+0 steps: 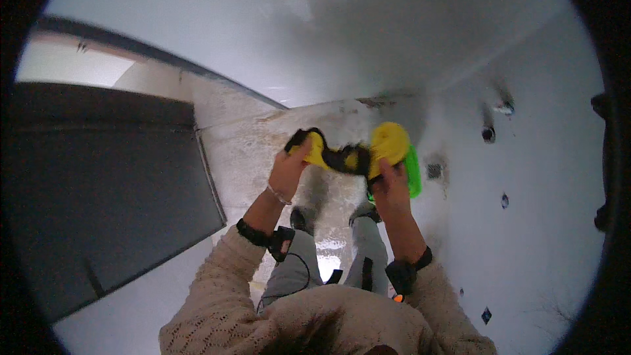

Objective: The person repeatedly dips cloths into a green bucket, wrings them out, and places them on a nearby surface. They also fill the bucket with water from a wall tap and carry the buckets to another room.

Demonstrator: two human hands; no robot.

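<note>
I see a narrow room, and its floor (243,135), below the grip, is whitish and carries many brown stains, with a wet-looking shine nearer to the feet. Beyond the grip rises a broad, smooth, pale grey surface (315,33), and a dark grey strip (197,66) follows its lower edge on the left side. To the right of the grip is a bluish-white wall (545,223), where I notice a shiny metal fitting (505,108), a round dark hole (488,134) and small diamond-shaped marks (505,200). Between this wall and the grip, a small dark square drain (434,171) sits in the floor. Well to the left stands a large, dark grey flat panel (112,190), which takes much space on that side. The left hand (288,171) is closed around one end of a long yellow-and-black object (348,160), blurred, and the right hand (392,187) grasps it near its rounded yellow end; so the object is stretched between both hands, over the floor. Just behind the right hand, a bright green object (413,171) is partly covered; I cannot tell if it is joined. Nearer to the body than the grip are dark shoes (301,219).
</note>
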